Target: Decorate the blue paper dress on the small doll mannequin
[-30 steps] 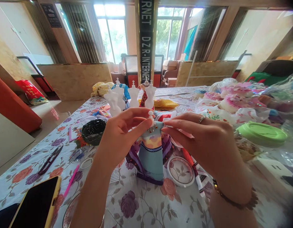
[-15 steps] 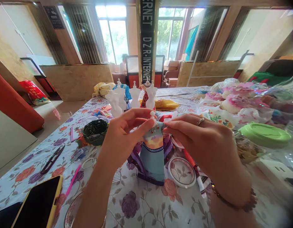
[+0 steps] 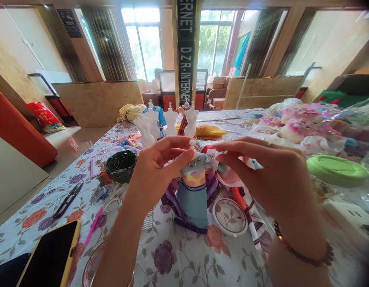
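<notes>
A small white mannequin dressed in a light-blue and orange gown [image 3: 192,191] stands on the floral tablecloth [image 3: 184,255] in front of me. My left hand [image 3: 157,167] pinches the gown's left shoulder near the white neck knob. My right hand [image 3: 262,175] has its fingers curled over the right shoulder, pinching the cloth there. Purple and red ribbons hang around the gown's skirt.
Several bare white mannequins [image 3: 169,119] stand further back. A dark woven basket [image 3: 121,165], black snips [image 3: 66,200], a pink pen [image 3: 91,231] and a yellow-cased phone [image 3: 48,259] lie left. A small patterned plate [image 3: 229,217] sits right of the gown; a green-lidded jar [image 3: 336,171] and bagged goods stand right.
My right hand has shifted its fingers higher over the gown's right shoulder, and the ring is hidden now. The left hand keeps its pinch.
</notes>
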The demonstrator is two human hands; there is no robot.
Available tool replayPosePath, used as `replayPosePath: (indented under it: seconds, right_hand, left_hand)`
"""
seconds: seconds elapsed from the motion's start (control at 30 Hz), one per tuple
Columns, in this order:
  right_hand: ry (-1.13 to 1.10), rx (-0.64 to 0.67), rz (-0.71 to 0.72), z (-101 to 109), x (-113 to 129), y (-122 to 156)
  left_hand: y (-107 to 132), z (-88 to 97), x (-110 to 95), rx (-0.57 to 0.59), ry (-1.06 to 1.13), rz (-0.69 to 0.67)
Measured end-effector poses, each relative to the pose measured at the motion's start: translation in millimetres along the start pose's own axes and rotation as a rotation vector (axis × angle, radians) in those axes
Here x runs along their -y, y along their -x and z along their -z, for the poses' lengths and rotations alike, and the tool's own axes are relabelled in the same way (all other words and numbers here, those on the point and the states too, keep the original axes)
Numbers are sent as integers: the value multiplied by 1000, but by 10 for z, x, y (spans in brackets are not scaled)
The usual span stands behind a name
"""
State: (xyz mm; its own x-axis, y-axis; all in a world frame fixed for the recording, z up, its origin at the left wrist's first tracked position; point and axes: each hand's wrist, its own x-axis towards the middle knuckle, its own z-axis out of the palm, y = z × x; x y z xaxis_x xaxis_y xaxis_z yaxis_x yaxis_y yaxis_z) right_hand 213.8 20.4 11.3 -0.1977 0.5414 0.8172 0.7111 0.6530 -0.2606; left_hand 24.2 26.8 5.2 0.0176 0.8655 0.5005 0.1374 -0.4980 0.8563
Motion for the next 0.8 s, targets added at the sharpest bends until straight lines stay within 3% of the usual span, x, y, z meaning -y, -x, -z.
replayPosePath:
  seconds: [0.2, 0.43, 0.63, 0.8]
  right_hand:
    - [-232, 81, -217, -60, -49, -31]
    - [-453, 201, -350, -112, -78, -51]
    - [-438, 252, -369, -104, -71, -58]
    - [-454, 204, -308, -114, -88, -49]
  left_hand:
    - [-2, -4, -27, -11, -35, -5]
    - [-14, -10, -50, -30, -78, -27]
    - [-4, -9, -49, -33, -77, -26]
    - [-4, -8, -53, -29, -72, -31]
